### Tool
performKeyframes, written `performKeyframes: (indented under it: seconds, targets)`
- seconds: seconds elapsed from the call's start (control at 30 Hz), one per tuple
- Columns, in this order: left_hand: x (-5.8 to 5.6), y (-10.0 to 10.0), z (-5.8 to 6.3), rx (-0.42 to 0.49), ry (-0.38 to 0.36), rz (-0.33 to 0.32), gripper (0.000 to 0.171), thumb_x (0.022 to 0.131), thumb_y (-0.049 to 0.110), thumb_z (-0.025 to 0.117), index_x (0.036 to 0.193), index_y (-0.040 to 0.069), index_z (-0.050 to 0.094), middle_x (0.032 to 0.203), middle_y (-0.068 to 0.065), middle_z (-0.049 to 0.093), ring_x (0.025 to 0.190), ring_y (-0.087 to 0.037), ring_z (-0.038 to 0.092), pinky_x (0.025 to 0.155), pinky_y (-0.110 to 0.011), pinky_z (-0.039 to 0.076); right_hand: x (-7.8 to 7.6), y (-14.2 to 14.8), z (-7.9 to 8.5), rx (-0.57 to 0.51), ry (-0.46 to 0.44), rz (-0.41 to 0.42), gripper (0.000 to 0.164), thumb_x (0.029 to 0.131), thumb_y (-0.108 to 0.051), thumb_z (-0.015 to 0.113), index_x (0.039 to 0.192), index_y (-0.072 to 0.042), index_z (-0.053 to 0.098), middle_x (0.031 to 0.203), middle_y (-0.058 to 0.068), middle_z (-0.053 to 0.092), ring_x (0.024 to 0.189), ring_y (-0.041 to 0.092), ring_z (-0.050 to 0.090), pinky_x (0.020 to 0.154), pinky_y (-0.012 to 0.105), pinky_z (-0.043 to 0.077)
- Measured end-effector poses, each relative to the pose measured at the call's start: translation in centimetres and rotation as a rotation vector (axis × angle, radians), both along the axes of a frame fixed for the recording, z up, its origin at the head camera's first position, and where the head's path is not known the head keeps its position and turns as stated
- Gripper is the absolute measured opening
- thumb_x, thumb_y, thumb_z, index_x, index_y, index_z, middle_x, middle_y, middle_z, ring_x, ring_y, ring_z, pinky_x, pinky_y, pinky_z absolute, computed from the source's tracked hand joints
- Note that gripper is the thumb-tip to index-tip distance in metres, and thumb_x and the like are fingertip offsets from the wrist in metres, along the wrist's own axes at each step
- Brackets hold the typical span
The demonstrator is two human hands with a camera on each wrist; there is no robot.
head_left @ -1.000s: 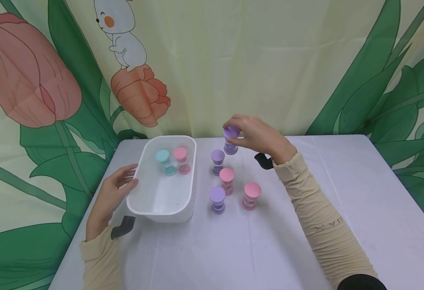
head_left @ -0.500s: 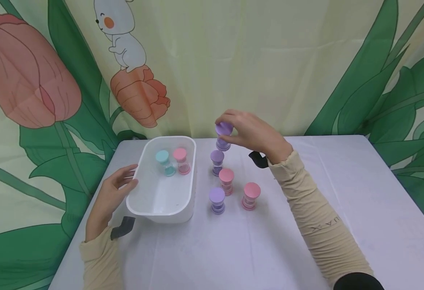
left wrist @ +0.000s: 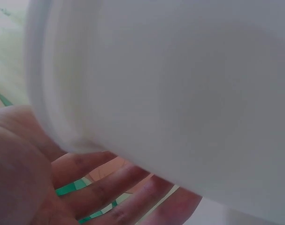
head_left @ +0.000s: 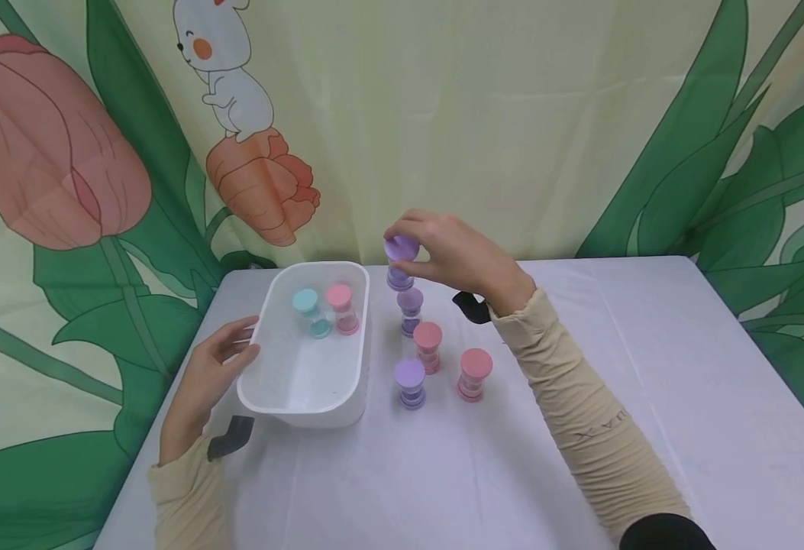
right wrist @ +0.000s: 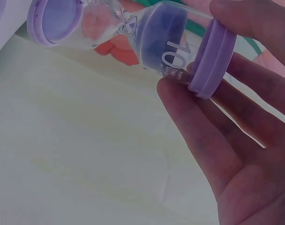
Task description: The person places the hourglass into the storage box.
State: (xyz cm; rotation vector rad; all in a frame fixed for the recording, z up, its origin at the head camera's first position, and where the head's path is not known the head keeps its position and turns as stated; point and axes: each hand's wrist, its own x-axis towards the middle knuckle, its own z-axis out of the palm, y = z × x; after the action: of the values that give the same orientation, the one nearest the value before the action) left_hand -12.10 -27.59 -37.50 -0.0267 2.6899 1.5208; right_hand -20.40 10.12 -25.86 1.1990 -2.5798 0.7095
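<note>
My right hand [head_left: 465, 258] pinches a purple-capped sand timer [head_left: 402, 247] by its top cap, at the far edge of the table. In the right wrist view, the glass body [right wrist: 163, 38] bears a white "10" and dark sand fills the end by my fingers. My left hand [head_left: 212, 374] rests against the left side of a white plastic bin [head_left: 298, 382], its fingers extended along the wall in the left wrist view. Inside the bin stand a teal sand timer [head_left: 312, 313] and a pink sand timer [head_left: 343, 308].
Right of the bin stand a purple sand timer [head_left: 410, 312], a pink one [head_left: 427, 346], a nearer purple one [head_left: 411, 383] and another pink one [head_left: 474, 374]. A white cloth covers the table [head_left: 553, 458]; a printed curtain [head_left: 498, 114] hangs behind it.
My right hand has moved left toward the bin, carrying the purple sand timer with it. My left hand keeps its place at the bin.
</note>
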Motion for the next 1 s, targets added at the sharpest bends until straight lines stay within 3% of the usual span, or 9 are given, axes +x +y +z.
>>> performKeyframes:
  seconds: [0.67, 1.0]
  targets:
    - [0.1, 0.1, -0.1, -0.015, 0.03, 0.001, 0.061, 0.098, 0.037, 0.062, 0.151, 0.015, 0.042, 0.147, -0.016, 0.049, 0.128, -0.037, 0.052, 0.099, -0.061, 0.046, 1.1, -2.8, 0.7, -0.024, 0.051, 0.079, 0.033, 0.088, -0.013, 0.076, 0.118, -0.004, 0.067, 0.113, 0.005, 0.065, 0.1, 0.015, 0.063, 0.09, 0.024, 0.053]
    - [0.1, 0.1, -0.2, -0.02, 0.039, -0.005, 0.06, 0.097, 0.037, 0.062, 0.15, 0.014, 0.043, 0.147, -0.015, 0.05, 0.127, -0.037, 0.052, 0.098, -0.059, 0.048, 1.2, -4.3, 0.1, -0.045, 0.07, 0.124, 0.03, 0.088, -0.011, 0.075, 0.116, -0.004, 0.068, 0.11, 0.005, 0.065, 0.099, 0.016, 0.063, 0.09, 0.024, 0.052]
